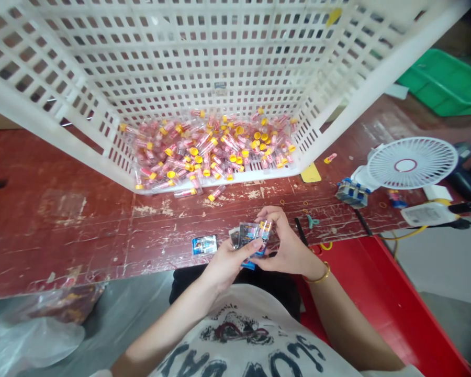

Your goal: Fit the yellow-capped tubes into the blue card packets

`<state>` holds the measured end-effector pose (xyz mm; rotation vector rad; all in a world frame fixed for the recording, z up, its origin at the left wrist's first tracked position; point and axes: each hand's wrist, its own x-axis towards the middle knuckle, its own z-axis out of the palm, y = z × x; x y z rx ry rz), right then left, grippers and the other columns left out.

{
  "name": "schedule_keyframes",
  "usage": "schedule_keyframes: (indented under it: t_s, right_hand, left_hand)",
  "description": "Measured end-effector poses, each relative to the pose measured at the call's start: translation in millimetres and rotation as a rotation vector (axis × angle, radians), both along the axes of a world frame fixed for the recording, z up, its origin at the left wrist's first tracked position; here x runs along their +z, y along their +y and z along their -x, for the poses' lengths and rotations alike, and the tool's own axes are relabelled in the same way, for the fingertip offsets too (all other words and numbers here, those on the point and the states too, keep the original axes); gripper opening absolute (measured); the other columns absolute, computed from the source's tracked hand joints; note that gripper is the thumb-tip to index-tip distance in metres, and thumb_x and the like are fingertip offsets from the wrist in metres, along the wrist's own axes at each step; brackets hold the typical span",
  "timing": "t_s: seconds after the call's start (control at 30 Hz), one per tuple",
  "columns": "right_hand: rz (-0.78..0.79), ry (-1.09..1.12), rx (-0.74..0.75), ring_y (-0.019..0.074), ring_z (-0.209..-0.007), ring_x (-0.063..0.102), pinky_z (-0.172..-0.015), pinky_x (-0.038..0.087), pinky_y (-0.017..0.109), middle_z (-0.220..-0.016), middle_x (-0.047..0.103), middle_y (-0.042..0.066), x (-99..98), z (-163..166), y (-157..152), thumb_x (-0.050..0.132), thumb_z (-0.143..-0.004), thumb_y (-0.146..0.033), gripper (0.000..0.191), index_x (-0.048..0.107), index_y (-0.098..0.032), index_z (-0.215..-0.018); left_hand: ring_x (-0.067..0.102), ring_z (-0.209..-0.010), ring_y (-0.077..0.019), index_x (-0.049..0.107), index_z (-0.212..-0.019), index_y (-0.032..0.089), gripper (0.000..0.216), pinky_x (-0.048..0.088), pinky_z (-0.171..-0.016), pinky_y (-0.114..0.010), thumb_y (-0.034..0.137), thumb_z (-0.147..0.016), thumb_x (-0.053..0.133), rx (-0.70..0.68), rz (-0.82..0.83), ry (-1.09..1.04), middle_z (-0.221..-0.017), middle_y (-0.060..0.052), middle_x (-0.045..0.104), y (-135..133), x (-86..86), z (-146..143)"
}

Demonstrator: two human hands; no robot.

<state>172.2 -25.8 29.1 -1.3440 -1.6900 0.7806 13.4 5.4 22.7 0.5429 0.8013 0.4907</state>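
My left hand [227, 263] grips a small bunch of dark, shiny packets [248, 234], its thumb pressed across their front. From the other side my right hand [288, 246] closes around the same bunch, fingers curled at its right edge. A piece with a yellow top and blue lower part [264, 230] shows in the bunch; whether it is another packet I cannot make out. One loose blue-and-black packet [204, 245] lies flat on the table, left of my hands. Part of the bunch is hidden behind my fingers.
A white plastic basket [215, 183] on its side holds many yellow-capped tubes [204, 152], a few spilled in front. On the red table [82, 220] to the right are a fan [412, 162], a packet bundle [352, 192] and rubber bands. A red tray [369, 293] stands lower right.
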Motion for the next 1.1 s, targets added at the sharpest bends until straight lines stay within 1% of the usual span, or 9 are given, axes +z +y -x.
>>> schedule_keyframes:
  t_s: [0.43, 0.6, 0.67, 0.73, 0.83, 0.9, 0.97, 1.03, 1.1]
  right_hand:
    - [0.022, 0.036, 0.0, 0.0217, -0.105, 0.048, -0.086, 0.045, 0.033, -0.112, 0.042, 0.006, -2.2, 1, -1, 0.076, -0.059, -0.017, 0.058, 0.036, -0.025, -0.101]
    - [0.094, 0.158, 0.028, 0.0208, -0.102, 0.05, -0.085, 0.047, 0.034, -0.111, 0.046, 0.006, -1.5, -5, -1, 0.082, -0.057, -0.024, 0.059, 0.04, -0.025, -0.098]
    - [0.163, 0.277, 0.034, 0.0195, -0.099, 0.053, -0.084, 0.048, 0.034, -0.108, 0.051, 0.005, -0.2, -7, -1, 0.08, -0.063, -0.028, 0.048, 0.044, -0.024, -0.095]
    - [0.232, 0.417, -0.017, 0.0172, -0.091, 0.057, -0.08, 0.05, 0.033, -0.1, 0.056, 0.004, 0.1, -8, -3, 0.073, -0.072, -0.033, 0.03, 0.05, -0.022, -0.088]
    - [0.265, 0.614, -0.221, 0.0153, -0.081, 0.061, -0.076, 0.052, 0.033, -0.092, 0.062, 0.003, -7.4, -29, -18, 0.072, -0.074, -0.034, 0.023, 0.054, -0.021, -0.078]
    - [0.211, 0.684, -0.469, 0.016, -0.081, 0.063, -0.078, 0.053, 0.035, -0.091, 0.064, 0.002, -20.7, -63, -46, 0.075, -0.07, -0.036, 0.026, 0.055, -0.021, -0.078]
    - [0.167, 0.638, -0.842, 0.0159, -0.078, 0.064, -0.077, 0.054, 0.036, -0.088, 0.066, 0.001, -39.5, -107, -96, 0.074, -0.068, -0.043, 0.03, 0.055, -0.022, -0.08]
    - [0.247, 0.452, -1.252, 0.0145, -0.072, 0.063, -0.07, 0.055, 0.031, -0.081, 0.065, 0.001, -61.5, -145, -160, 0.073, -0.065, -0.048, 0.034, 0.056, -0.021, -0.078]
    - [0.335, 0.374, -1.408, 0.0128, -0.059, 0.058, -0.058, 0.052, 0.028, -0.065, 0.061, 0.0, -86.5, -164, -222, 0.077, -0.063, -0.042, 0.033, 0.056, -0.018, -0.07]
  left_hand:
    - [0.068, -0.079, -0.0182, 0.071, -0.092, 0.013, 0.032, 0.05, -0.081, -0.029, 0.03, -0.067, 0.079, 0.03, 0.015, 0.024, -0.086, -0.007, 0.074, -2, -0.8, 0]
    - [0.068, -0.075, -0.0184, 0.07, -0.092, 0.014, 0.031, 0.051, -0.077, -0.03, 0.031, -0.068, 0.078, 0.014, -0.033, 0.047, -0.079, -0.005, 0.073, -1, -2.5, 2]
    - [0.067, -0.075, -0.0177, 0.07, -0.091, 0.014, 0.029, 0.051, -0.078, -0.03, 0.031, -0.069, 0.077, 0.0, -0.094, 0.075, -0.08, -0.005, 0.073, 0, -3.8, 2]
    - [0.067, -0.076, -0.0179, 0.07, -0.092, 0.014, 0.029, 0.052, -0.078, -0.03, 0.033, -0.071, 0.076, -0.032, -0.144, 0.094, -0.083, -0.005, 0.072, 0, -5.6, 0]
    - [0.067, -0.076, -0.0188, 0.068, -0.097, 0.014, 0.033, 0.054, -0.074, -0.032, 0.039, -0.075, 0.071, -0.106, -0.115, 0.113, -0.089, -0.007, 0.072, -4, -9.8, -10]
    - [0.067, -0.073, -0.0184, 0.067, -0.096, 0.013, 0.034, 0.055, -0.07, -0.032, 0.041, -0.076, 0.069, -0.171, -0.069, 0.126, -0.087, -0.008, 0.071, -8, -13.6, -20]
    - [0.064, -0.063, -0.0157, 0.066, -0.094, 0.012, 0.035, 0.056, -0.065, -0.031, 0.041, -0.076, 0.069, -0.251, -0.044, 0.133, -0.076, -0.005, 0.069, -14, -17.0, -29]
    - [0.056, -0.052, -0.0112, 0.064, -0.097, 0.013, 0.037, 0.055, -0.057, -0.029, 0.042, -0.076, 0.068, -0.315, -0.04, 0.137, -0.062, 0.001, 0.061, -20, -19.5, -36]
    - [0.051, -0.049, -0.0093, 0.062, -0.103, 0.014, 0.038, 0.053, -0.053, -0.026, 0.042, -0.078, 0.065, -0.343, -0.044, 0.139, -0.059, 0.004, 0.056, -25, -21.3, -39]
